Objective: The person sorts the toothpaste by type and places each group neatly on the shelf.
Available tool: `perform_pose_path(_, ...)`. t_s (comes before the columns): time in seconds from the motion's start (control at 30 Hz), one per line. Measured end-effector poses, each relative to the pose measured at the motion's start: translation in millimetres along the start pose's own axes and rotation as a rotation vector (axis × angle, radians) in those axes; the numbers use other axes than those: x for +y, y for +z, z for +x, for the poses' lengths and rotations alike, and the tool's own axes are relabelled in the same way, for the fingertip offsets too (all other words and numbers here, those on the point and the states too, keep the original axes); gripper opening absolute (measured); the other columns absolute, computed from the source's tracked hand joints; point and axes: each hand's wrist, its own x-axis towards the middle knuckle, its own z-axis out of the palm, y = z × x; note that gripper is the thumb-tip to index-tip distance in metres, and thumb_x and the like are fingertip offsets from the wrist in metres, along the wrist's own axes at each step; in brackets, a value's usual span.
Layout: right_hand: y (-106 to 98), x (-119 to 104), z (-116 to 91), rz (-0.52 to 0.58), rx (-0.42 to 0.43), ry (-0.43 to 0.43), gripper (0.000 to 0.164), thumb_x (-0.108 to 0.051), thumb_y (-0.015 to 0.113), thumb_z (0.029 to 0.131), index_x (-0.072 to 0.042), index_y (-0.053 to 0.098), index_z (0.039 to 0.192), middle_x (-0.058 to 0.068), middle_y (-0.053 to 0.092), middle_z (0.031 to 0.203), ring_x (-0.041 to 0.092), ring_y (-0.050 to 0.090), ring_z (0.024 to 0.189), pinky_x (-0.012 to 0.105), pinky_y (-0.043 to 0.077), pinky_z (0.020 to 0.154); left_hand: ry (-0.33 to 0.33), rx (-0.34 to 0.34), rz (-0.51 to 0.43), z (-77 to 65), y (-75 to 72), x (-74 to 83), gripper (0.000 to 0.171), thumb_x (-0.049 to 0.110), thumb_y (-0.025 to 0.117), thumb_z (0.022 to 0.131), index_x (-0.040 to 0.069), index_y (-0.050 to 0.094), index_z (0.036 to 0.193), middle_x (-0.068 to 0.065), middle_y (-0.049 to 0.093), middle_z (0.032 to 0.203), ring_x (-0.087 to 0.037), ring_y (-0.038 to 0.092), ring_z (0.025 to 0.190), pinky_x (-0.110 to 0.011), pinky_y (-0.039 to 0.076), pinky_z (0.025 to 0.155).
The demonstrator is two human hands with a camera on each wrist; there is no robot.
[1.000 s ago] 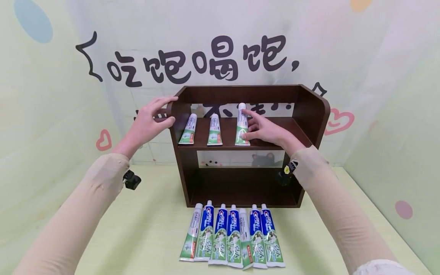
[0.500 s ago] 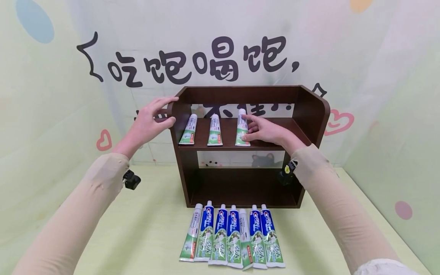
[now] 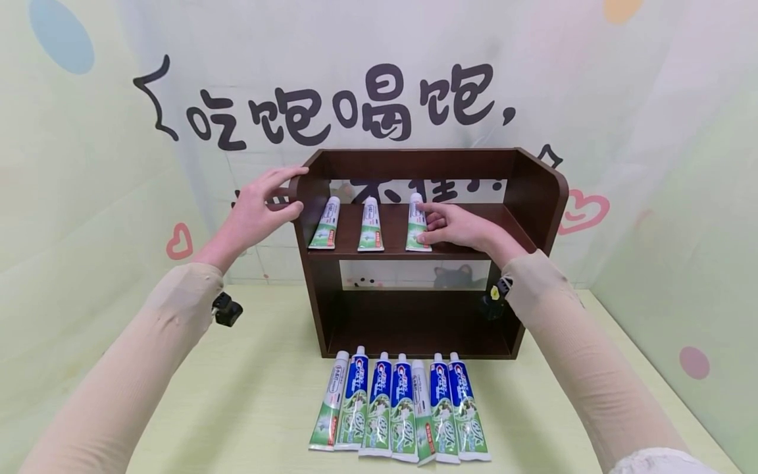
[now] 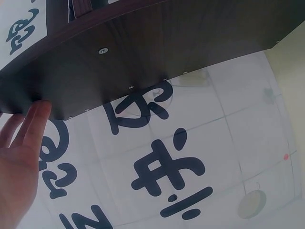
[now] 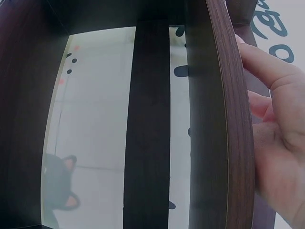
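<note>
A dark brown two-tier shelf unit point(image 3: 414, 255) stands against the wall. On its upper board lie several white-and-green toothpaste tubes, caps toward the back: one at the left end point(image 3: 325, 224), another point(image 3: 370, 225) beside it, and a third toothpaste tube point(image 3: 417, 227) farther right. My right hand point(image 3: 458, 225) holds this third tube from its right side, index finger near the cap and thumb near the flat end. In the right wrist view, the upper board hides the tube and part of the hand. My left hand point(image 3: 257, 209) rests its extended fingers against the unit's left side panel point(image 4: 143, 47).
In front of the unit, a row of toothpaste tubes lies on the pale table point(image 3: 249, 395): several blue-and-green ones point(image 3: 379, 408) and two white-and-green ones, at the left end point(image 3: 330, 405) and right of the middle point(image 3: 422, 411). The unit's side panels rise at both ends.
The third tube's cap end has come down toward the upper board, my right index finger lowering with it. My left hand has stayed at the side panel.
</note>
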Motion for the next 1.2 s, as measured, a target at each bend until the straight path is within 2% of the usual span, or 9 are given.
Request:
perform_pose_path(0.37, -1.2, 0.3, -3.5, 0.025, -0.010, -0.018, 0.076, -0.021, 0.071, 0.090, -0.016, 0.032, 0.155, 0.016, 0.046, 0.140, 0.027, 0.047, 0.122, 0.044, 0.037, 0.114, -0.005, -0.004, 0.007, 0.6, 0.6, -0.2, 0.055, 0.014, 0.063, 0.092, 0.031, 0.052, 0.143, 0.001, 0.052, 0.145, -0.023, 0.066, 0.110, -0.009, 0.051, 0.088)
perform_pose_path(0.73, 1.0, 2.0, -2.2, 0.037, 0.005, -0.006, 0.074, -0.022, 0.072, 0.089, -0.016, 0.036, 0.153, 0.015, 0.049, 0.136, 0.027, 0.048, 0.119, 0.042, 0.039, 0.111, -0.015, -0.014, 0.016, 0.2, 0.2, 1.1, 0.054, 0.015, 0.063, 0.092, 0.023, 0.051, 0.144, 0.000, 0.051, 0.145, -0.023, 0.066, 0.111, -0.016, 0.054, 0.091)
perform_pose_path(1.03, 0.3, 1.7, -1.2, 0.033, 0.009, -0.010, 0.073, -0.022, 0.072, 0.089, -0.016, 0.037, 0.153, 0.015, 0.049, 0.136, 0.027, 0.049, 0.119, 0.041, 0.039, 0.111, -0.008, -0.009, 0.009, 0.5, 0.1, 1.1, 0.054, 0.015, 0.064, 0.092, 0.023, 0.052, 0.144, 0.000, 0.052, 0.145, -0.023, 0.066, 0.110, -0.009, 0.051, 0.087)
perform_pose_path(1.2, 0.0, 0.5, -1.7, 0.035, 0.005, -0.011, 0.074, -0.022, 0.072, 0.089, -0.016, 0.037, 0.153, 0.015, 0.049, 0.137, 0.026, 0.048, 0.120, 0.041, 0.039, 0.111, -0.014, -0.006, 0.005, 0.1, -0.3, 1.5, 0.054, 0.015, 0.063, 0.092, 0.026, 0.051, 0.144, 0.001, 0.052, 0.145, -0.023, 0.066, 0.110, -0.009, 0.051, 0.087)
